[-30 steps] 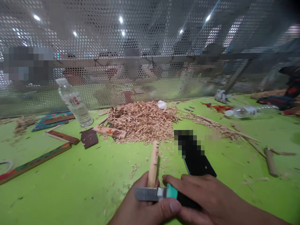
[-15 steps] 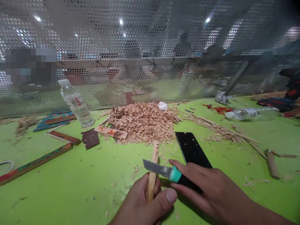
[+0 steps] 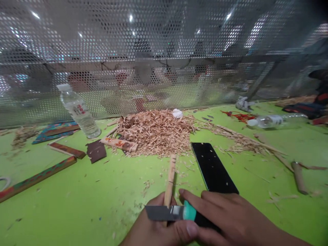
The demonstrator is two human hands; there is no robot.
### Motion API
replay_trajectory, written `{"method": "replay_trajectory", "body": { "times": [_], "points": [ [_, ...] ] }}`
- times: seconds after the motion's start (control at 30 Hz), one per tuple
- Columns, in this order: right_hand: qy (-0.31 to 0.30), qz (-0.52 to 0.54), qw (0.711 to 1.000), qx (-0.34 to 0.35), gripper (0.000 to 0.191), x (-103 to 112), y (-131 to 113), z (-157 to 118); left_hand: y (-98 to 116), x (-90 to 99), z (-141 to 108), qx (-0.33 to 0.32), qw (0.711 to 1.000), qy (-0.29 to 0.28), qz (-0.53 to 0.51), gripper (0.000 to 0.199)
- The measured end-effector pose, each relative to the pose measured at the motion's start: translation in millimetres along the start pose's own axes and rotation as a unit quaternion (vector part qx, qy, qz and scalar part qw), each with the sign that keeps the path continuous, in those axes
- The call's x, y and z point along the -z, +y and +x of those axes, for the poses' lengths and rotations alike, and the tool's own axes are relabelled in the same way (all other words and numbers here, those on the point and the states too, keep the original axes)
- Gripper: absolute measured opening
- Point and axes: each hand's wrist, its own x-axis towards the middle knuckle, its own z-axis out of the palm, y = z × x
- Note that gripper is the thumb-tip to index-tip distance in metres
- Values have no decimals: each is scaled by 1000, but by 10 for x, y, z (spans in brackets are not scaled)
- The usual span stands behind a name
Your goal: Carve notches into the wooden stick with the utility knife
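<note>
Head view.

Item: wooden stick (image 3: pixel 171 177), pale, notched toward its far end; held in the closed left hand (image 3: pixel 151 227), pointing away from the person, above the green surface (image 3: pixel 77 205).

Item: utility knife (image 3: pixel 189 211), black and teal handle, blade out; gripped in the right hand (image 3: pixel 228 215). Blade laid crosswise over the stick near the left hand; contact cannot be told. Left thumb close along the knife's near side.

Item: phone (image 3: pixel 215 169), black, face dotted with chips; just beyond the right hand.

Item: pile of wood shavings (image 3: pixel 159 133), beyond the stick's tip; white crumpled piece (image 3: pixel 177 113) on its far side.

Left of pile: painted wooden piece (image 3: pixel 120 144), touching it; dark brown square (image 3: pixel 96 151); clear bottle (image 3: pixel 82 114), standing, white cap.

Right: second bottle (image 3: pixel 278 121), lying; red cords (image 3: pixel 239 117).

Behind: perforated screen (image 3: pixel 179 94).
</note>
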Motion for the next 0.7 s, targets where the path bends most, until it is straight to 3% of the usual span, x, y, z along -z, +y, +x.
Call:
{"method": "replay_trajectory", "body": {
  "times": [0.13, 0.27, 0.43, 0.57, 0.7],
  "points": [
    [54, -25, 998, -18, 49, -61, -53, 15, -74, -37, 13, -17, 1000, 7, -20, 60],
    [51, -37, 997, -39, 44, 23, -56, 41, -103, -52, 1, 7, 999, 28, -45, 59],
    [63, -11, 997, -52, 42, 116, 17, 56, 21, -65, -40, 32, 997, -22, -71, 58],
    [37, 23, 997, -70, 47, 89, 106, 83, 84, -55, -58, 42, 996, -15, -74, 63],
    [13, 66, 995, -69, 49, 74, 129, 84, 34, 2, -4, 30, 996, -73, -44, 60]
  ]
}}
